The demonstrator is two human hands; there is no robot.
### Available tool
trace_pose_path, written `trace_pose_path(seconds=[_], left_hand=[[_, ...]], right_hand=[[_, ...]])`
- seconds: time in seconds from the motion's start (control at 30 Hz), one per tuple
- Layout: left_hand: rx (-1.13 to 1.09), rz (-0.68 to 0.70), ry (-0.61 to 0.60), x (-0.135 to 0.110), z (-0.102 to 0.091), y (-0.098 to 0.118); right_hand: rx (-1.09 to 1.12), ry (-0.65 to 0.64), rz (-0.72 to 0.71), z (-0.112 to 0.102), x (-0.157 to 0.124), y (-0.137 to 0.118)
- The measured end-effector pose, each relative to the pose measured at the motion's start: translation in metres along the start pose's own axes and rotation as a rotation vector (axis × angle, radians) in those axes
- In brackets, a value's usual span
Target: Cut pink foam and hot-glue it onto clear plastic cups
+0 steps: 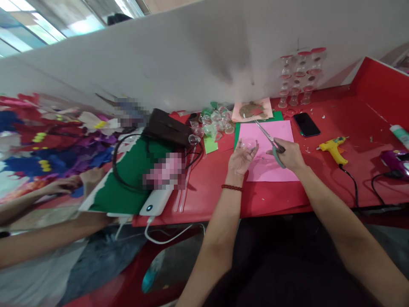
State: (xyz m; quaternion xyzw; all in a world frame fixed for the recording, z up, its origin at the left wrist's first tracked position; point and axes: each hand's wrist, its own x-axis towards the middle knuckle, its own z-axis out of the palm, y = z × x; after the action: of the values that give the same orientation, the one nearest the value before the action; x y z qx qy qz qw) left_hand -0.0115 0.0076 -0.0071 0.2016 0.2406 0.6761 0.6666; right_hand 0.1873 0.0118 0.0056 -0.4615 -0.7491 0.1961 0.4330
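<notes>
Palm up over a pink paper sheet [268, 172], my left hand [242, 158] holds a small clear plastic cup [248, 144] in its curled fingers. The cup's exact outline is hard to make out against the pink. My right hand [290, 154] grips a pair of scissors [267, 135] by the grey-green and black handles. The blades point up and left, beyond the cup and apart from it. Behind them lies a peach sheet [237, 116] bearing a heap of brown grainy material [252, 110].
Clear plastic cups [217, 121] pile up left of the sheets. Joined clear cups with red tops [295, 76] stand by the wall. A phone [306, 124], yellow glue gun [334, 148] and purple device [394, 164] lie right. Leftward are a power bank [156, 201] and a co-worker's hands [68, 184].
</notes>
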Motion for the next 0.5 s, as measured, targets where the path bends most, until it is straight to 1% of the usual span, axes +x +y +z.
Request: trace_pose_path(seconds=[0.13,0.23,0.33,0.43,0.5], left_hand=[[0.02,-0.016,0.036,0.003,-0.005,-0.003],[0.041,-0.044,0.07,0.004,-0.007,-0.004],[0.044,-0.058,0.048,0.004,-0.006,-0.003],[0.049,-0.053,-0.001,0.003,-0.004,-0.002],[0.051,-0.046,-0.003,0.003,-0.003,-0.001]], right_hand=[[-0.079,0.026,-0.022,0.002,-0.001,0.003],[-0.142,0.003,-0.018,0.005,-0.002,0.008],[-0.197,-0.038,0.036,0.007,-0.002,0.012],[-0.261,-0.039,0.088,0.008,-0.002,0.013],[-0.282,-0.04,0.103,0.008,-0.002,0.012]])
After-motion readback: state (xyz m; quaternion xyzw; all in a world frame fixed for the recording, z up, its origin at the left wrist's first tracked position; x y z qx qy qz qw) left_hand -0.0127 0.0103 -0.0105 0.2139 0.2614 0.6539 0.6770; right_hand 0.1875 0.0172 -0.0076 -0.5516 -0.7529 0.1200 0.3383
